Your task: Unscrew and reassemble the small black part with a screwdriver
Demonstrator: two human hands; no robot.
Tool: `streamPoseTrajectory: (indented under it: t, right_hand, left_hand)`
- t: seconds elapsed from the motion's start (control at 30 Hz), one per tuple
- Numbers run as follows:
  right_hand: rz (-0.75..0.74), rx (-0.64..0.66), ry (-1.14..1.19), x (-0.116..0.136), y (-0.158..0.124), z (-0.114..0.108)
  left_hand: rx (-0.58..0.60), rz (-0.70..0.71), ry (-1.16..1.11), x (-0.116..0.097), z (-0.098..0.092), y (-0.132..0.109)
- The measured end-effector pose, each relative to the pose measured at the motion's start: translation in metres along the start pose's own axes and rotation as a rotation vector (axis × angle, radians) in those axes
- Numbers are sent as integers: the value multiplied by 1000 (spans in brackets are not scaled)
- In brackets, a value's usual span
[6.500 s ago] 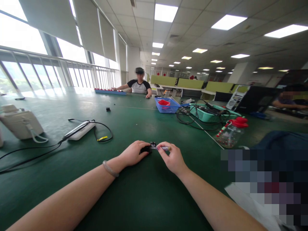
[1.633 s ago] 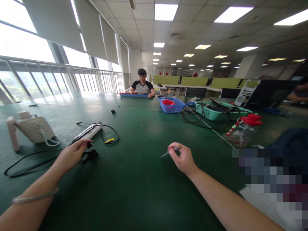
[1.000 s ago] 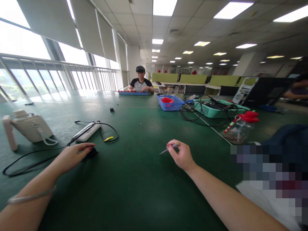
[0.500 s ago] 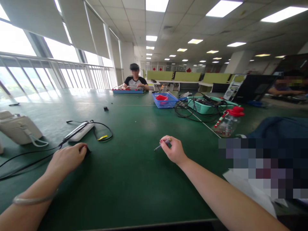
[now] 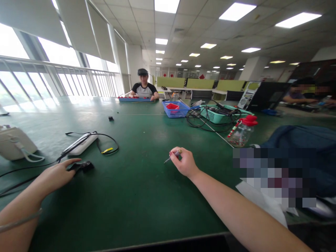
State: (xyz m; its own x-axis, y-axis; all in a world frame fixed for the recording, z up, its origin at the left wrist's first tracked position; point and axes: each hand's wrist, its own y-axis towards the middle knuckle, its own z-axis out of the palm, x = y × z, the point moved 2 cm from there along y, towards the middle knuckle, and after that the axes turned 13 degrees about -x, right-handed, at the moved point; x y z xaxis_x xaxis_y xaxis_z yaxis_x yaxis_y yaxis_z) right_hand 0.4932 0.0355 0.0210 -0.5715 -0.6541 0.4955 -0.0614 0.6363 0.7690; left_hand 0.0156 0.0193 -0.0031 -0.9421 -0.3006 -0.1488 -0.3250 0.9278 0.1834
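Observation:
My right hand [image 5: 187,162] is closed around a small screwdriver [image 5: 177,153], its thin metal shaft pointing down to the left, near the table surface. My left hand [image 5: 56,175] rests low at the left with the fingers stretched out. Just to its right a small black object [image 5: 86,166] lies on the green table [image 5: 136,189]; its kind I cannot make out. The fingertips are beside or touching its near end. Behind that hand sits a white power strip [image 5: 81,144] with black cables [image 5: 118,144] and a yellow tag.
A white case [image 5: 17,143] stands at the far left. Toward the right are a blue basket [image 5: 175,111], a green basket [image 5: 215,117] of cables, a red-lidded jar [image 5: 243,133] and dark blue fabric [image 5: 301,140]. Across the table a person [image 5: 144,90] sits at a blue tray [image 5: 136,100].
My left hand has drawn back to the left and its fingers have straightened, uncovering the black object. The right hand still holds the screwdriver. The view has shifted slightly.

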Motion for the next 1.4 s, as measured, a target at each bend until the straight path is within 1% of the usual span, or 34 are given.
streamPoseTrajectory:
  t: [0.13, 0.23, 0.3, 0.33, 0.4, 0.47, 0.5, 0.57, 0.63, 0.73, 0.83, 0.97, 1.2, 1.4]
  right_hand:
    - [-1, 2, -6, 0, 0, 0]
    - [-3, -2, -6, 0, 0, 0]
    - [-5, -2, -2, 0, 0, 0]
    - [-5, -1, 0, 0, 0, 1]
    - [-7, 1, 3, 0, 0, 1]
    - [-10, -4, 5, 0, -1, 0]
    - [-13, -8, 5, 0, -1, 0]
    - [-18, -10, 5, 0, -1, 0]
    - [-17, -6, -2, 0, -1, 0]
    - [-19, -5, -9, 0, -1, 0]
    - [-27, -7, -6, 0, 0, 0]
    - [-24, 0, -6, 0, -1, 0]
    - [-34, -3, 0, 0, -1, 1]
    - [-47, -7, 6, -1, -1, 1]
  left_hand:
    - [-47, 112, 54, -2, 10, 3]
    - [-52, 98, 110, -4, 11, 5]
    - [-71, 61, 106, -6, 7, 3]
    - [-108, 47, 92, -8, 3, 2]
    - [-232, 54, 32, -16, -6, -4]
    - [-345, 136, -69, -27, -14, -11]
    - [-366, 196, -122, -33, -16, -15]
    - [-339, 307, -197, -43, -17, -19]
    - [-269, 354, -198, -48, -15, -21]
    - [-215, 321, -147, -47, -12, -20]
    - [-225, 292, -109, -42, -12, -19]
    - [-223, 311, -78, -39, -15, -19]
    - [-95, 321, -75, -31, -15, -15]
    - [-42, 329, -98, -22, -10, -10]
